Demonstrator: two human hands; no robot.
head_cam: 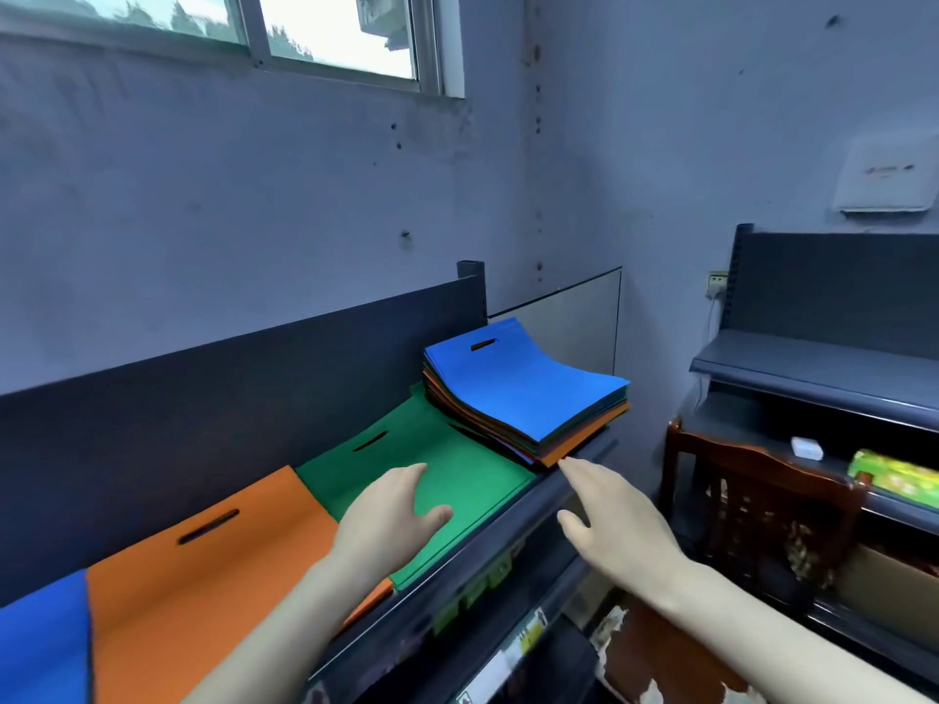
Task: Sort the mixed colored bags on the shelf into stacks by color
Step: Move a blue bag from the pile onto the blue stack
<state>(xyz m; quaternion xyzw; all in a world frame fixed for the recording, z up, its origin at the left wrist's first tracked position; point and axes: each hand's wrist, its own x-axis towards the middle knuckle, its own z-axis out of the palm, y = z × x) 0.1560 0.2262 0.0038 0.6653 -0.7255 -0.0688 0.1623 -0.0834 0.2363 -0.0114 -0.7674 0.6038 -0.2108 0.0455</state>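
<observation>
A mixed stack of colored bags [523, 393] with a blue bag on top sits at the right end of the dark shelf [554, 492]. Left of it lies a green bag [457, 475], then an orange bag [203, 566], and a blue bag [40, 647] at the far left. My left hand [391, 515] rests flat on the green bag with fingers straight. My right hand [609, 520] hovers over the shelf's front edge, fingers stretched out, fingertips just short of the mixed stack's near corner. It holds nothing.
A dark back panel [228, 398] runs behind the bags. To the right stand a wooden chair [752, 495] and another grey shelving unit [823, 368] with a small white box and a green packet. Lower shelves with labels lie below the front edge.
</observation>
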